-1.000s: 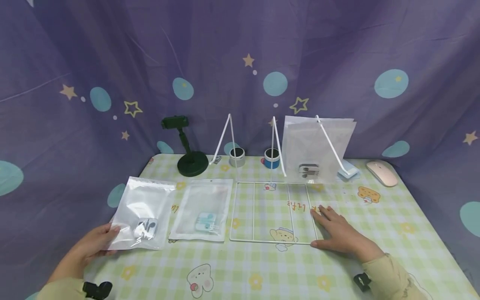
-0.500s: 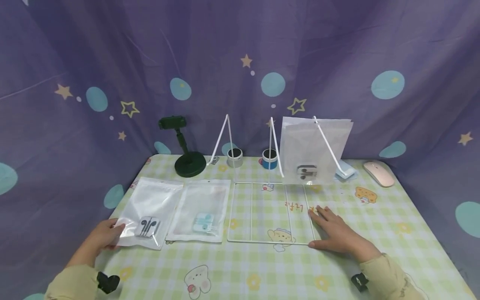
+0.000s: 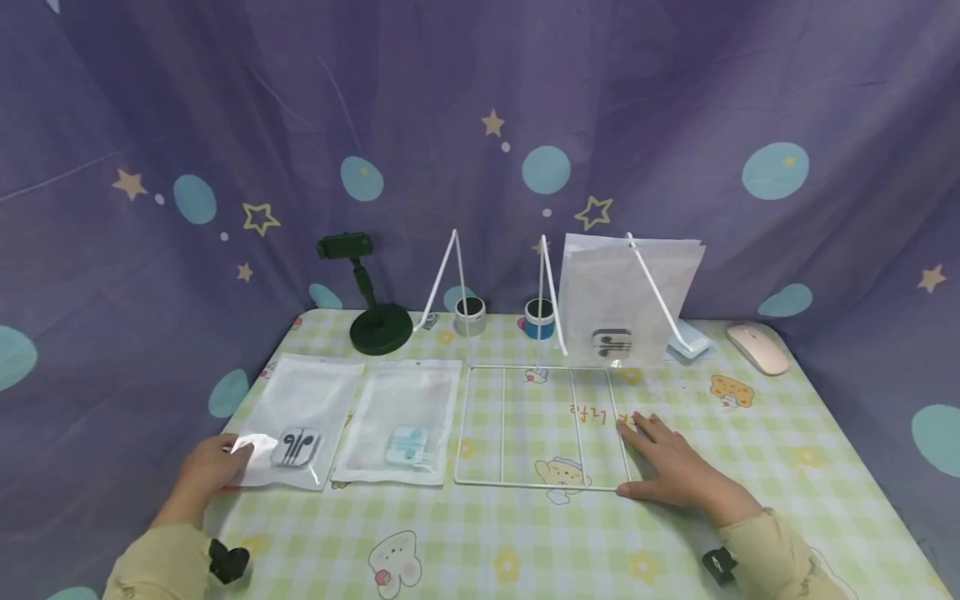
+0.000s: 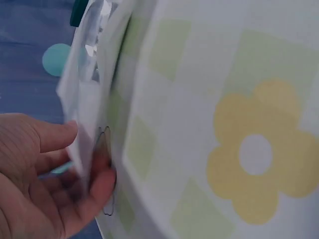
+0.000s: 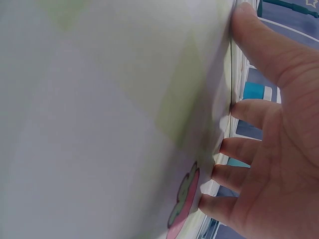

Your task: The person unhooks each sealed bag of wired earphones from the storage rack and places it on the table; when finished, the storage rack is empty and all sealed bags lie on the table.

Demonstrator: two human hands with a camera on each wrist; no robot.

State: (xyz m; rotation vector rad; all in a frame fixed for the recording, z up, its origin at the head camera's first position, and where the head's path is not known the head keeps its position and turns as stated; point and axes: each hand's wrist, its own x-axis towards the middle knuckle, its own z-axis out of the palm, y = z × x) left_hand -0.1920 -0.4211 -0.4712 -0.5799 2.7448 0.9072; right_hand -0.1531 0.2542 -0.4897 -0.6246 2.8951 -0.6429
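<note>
At the left of the table, my left hand pinches the lower left edge of a clear zip bag with a boxed pair of earphones inside. The left wrist view shows the thumb on one face of the bag and fingers behind it. A second zip bag with light blue earphones lies right beside it. My right hand rests with spread fingers on the tablecloth, thumb and index at the right side of a white wire rack. Bags with earphones hang from the rack's right hook.
Behind the rack stand a grey-white jar and a blue jar. A dark green phone stand is at the back left. A pink mouse and a light blue packet lie at the back right. A purple curtain closes off the back.
My left hand has shifted right with the zip bag, which has come down to lie flat next to the second one. The right hand stays at the rack.
</note>
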